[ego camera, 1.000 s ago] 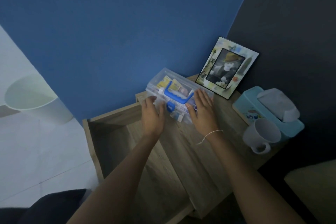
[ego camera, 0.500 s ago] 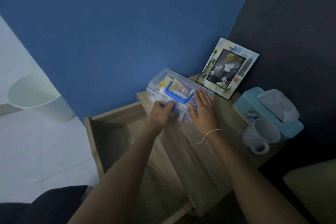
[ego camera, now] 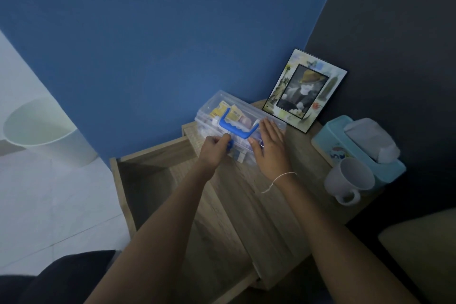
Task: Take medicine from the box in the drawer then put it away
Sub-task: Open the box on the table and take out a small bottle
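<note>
We see a wooden tabletop in a corner of blue and dark walls, its drawer pulled open, with a clear medicine box at the back beside a picture frame, tissue box and mug. Since a second ago our left hand has curled shut on the box's blue latch, while the right hand stays flat and open on the lid; the packet labels inside are too small to read

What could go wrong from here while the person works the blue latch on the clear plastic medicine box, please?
The clear plastic medicine box sits at the wooden tabletop edge above the open wooden drawer; the left hand tugging the blue latch could tip it in. If it slides back, it may knock the leaning picture frame.
</note>
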The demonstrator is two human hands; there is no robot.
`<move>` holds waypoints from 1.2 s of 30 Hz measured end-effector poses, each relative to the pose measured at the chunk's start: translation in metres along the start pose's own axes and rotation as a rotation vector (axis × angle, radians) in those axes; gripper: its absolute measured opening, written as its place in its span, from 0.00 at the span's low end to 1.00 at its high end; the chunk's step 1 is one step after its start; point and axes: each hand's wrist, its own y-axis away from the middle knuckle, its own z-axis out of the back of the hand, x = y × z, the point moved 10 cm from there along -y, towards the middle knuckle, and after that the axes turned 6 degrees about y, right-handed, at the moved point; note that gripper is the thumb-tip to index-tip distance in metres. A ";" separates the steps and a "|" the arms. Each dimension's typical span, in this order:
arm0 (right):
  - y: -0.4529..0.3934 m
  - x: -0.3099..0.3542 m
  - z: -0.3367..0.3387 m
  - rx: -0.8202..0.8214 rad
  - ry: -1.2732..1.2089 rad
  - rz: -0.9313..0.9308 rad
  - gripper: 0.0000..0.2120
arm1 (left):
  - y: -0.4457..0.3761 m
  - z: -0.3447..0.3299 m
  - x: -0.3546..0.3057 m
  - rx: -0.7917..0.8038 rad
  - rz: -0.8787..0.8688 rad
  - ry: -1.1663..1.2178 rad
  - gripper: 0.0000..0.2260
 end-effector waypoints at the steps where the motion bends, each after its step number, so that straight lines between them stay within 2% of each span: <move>1: 0.000 0.000 0.000 0.003 0.003 -0.003 0.29 | 0.000 0.000 0.000 0.000 -0.006 0.003 0.08; 5: 0.001 0.001 0.002 -0.004 -0.020 0.000 0.29 | -0.002 0.004 -0.001 -0.027 0.009 -0.009 0.12; 9: 0.000 0.002 0.003 -0.019 -0.040 0.001 0.28 | 0.002 0.008 -0.002 -0.008 0.040 0.033 0.05; 11: 0.000 0.000 0.001 -0.009 -0.043 -0.009 0.28 | 0.004 0.011 -0.001 0.000 0.032 0.065 0.04; 13: 0.000 -0.001 0.000 0.011 -0.057 -0.024 0.28 | 0.008 0.014 0.003 0.005 0.013 0.084 0.08; 15: -0.002 -0.002 0.000 0.029 -0.082 -0.036 0.28 | 0.009 0.016 0.005 -0.003 -0.003 0.047 0.17; 18: 0.000 -0.004 0.005 -0.013 -0.144 -0.065 0.30 | 0.010 0.032 -0.012 -0.147 -0.115 -0.084 0.30; 19: 0.003 -0.010 0.007 -0.055 -0.212 -0.138 0.32 | 0.009 0.039 -0.023 -0.193 -0.172 -0.121 0.32; 21: 0.020 -0.027 0.000 -0.090 -0.463 -0.365 0.39 | 0.006 0.043 -0.040 -0.184 -0.247 -0.201 0.34; 23: 0.034 -0.027 -0.015 -0.088 -0.696 -0.463 0.44 | 0.000 0.042 -0.053 -0.107 -0.291 -0.236 0.31; 26: 0.044 -0.023 -0.016 -0.130 -0.777 -0.458 0.48 | -0.002 0.045 -0.062 -0.089 -0.305 -0.264 0.21; 28: 0.047 -0.028 -0.014 -0.146 -0.796 -0.478 0.50 | 0.002 0.049 -0.063 -0.114 -0.324 -0.268 0.20; 31: 0.049 -0.040 0.004 -0.195 -0.764 -0.499 0.48 | 0.010 0.058 -0.064 -0.198 -0.383 -0.311 0.19; 33: 0.047 -0.043 0.023 -0.277 -0.785 -0.500 0.43 | 0.017 0.058 -0.080 -0.228 -0.495 -0.304 0.20; 36: 0.037 -0.048 0.054 -0.475 -0.835 -0.495 0.33 | 0.019 0.037 -0.107 -0.129 -0.618 -0.300 0.30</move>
